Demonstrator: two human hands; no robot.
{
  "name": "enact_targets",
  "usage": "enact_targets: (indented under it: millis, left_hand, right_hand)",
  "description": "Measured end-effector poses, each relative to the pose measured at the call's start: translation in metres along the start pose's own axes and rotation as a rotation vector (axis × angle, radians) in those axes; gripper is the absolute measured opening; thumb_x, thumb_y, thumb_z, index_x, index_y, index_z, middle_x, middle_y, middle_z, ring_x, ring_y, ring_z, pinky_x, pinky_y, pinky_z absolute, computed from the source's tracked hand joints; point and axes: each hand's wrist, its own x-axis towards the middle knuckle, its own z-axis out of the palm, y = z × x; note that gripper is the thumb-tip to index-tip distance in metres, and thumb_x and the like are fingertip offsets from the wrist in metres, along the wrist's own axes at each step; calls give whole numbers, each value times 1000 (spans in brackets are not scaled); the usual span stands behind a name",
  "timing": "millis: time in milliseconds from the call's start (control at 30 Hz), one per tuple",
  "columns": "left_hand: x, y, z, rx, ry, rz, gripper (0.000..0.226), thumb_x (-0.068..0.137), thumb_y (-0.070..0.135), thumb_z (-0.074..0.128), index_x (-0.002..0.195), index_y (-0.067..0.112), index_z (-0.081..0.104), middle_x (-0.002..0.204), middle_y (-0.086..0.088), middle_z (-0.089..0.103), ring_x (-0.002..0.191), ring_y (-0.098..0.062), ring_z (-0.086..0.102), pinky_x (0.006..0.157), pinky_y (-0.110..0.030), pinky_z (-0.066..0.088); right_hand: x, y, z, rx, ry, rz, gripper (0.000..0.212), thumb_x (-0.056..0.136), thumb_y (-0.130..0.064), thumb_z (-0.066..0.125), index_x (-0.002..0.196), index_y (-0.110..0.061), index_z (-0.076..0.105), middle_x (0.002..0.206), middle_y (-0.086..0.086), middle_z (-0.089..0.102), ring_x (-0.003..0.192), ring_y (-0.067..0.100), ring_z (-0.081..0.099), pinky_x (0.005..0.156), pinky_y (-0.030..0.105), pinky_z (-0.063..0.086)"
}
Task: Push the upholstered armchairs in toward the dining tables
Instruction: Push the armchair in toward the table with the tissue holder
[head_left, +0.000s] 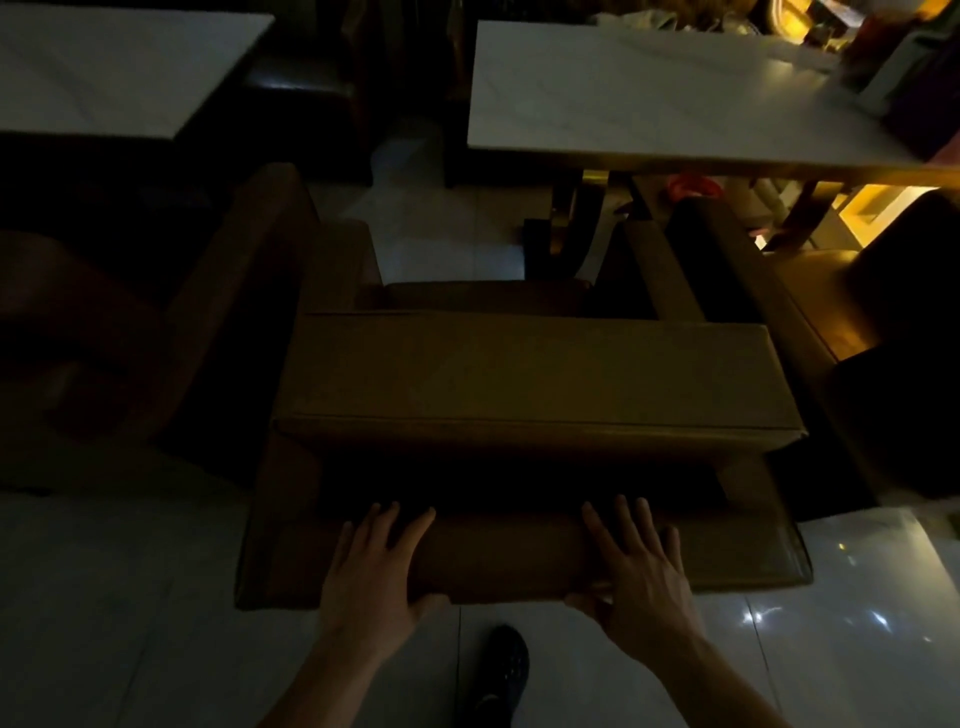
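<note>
Dark footwear is being seen at the bottom edge, planted on the glossy pale tiled floor, and just above it both hands are being pressed onto the armchair. The left hand and right hand are being laid flat on the low padded rear ledge, fingers spread apart and draped over its top edge, thumbs tucked under the near face; nothing is being clamped, only braced. The chair is being seen from behind, boxy and square-cornered, covered in smooth brown leather-like upholstery with stitched seams. Its long axis is running left to right across the view, so the push is being directed straight ahead, away from the body. The white-topped table is lying beyond the chair and somewhat to the right, a bare strip of floor being left between seat front and table base. Both hands are being held about equally near; a slight rightward bias is probably being called for. Neighbouring chairs are flanking closely on both sides.
</note>
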Motion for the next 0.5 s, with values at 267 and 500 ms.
enact_targets:
  millis: [267, 500]
  left_hand:
    - [4, -9, 11, 20, -32, 37, 99, 67, 70, 72, 151, 40, 29, 153, -9, 42, 143, -35, 33, 113, -56, 29]
    - [14, -15, 19, 11, -4, 78, 111, 52, 70, 81, 147, 35, 35, 142, -12, 54, 133, -36, 46, 104, -56, 39]
  right_hand:
    - [4, -3, 2, 2, -14, 19, 104, 81, -81, 43, 147, -43, -27, 157, 6, -31, 145, 33, -30, 119, 57, -9]
    - [14, -5, -8, 0, -56, 48, 108, 77, -81, 49, 147, -45, -26, 155, 3, -33, 145, 31, -30, 121, 57, -5]
